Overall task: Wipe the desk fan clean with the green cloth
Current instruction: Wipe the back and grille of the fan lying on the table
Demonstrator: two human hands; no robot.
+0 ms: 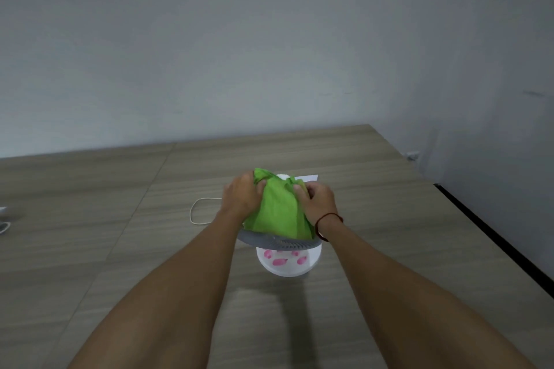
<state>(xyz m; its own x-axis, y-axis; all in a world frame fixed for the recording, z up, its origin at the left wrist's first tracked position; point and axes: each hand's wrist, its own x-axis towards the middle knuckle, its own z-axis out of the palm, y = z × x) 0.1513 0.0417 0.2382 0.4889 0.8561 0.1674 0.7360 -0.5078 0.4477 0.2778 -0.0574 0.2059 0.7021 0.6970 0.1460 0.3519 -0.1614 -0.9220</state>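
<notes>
A small desk fan stands on the wooden table; its grey grille rim [278, 240] shows below the cloth, and its white round base [287, 263] carries pink marks. The green cloth [277, 208] is draped over the top of the fan head and hides most of it. My left hand [242, 193] grips the cloth's left side. My right hand [317, 201], with a red string at the wrist, grips the right side. Both hands press the cloth against the fan.
A white cable [199, 210] loops on the table left of the fan. A white flat sheet [308, 178] lies just behind the fan. The table's right edge [491, 237] runs beside a wall. Small pale items [3, 220] sit at the far left.
</notes>
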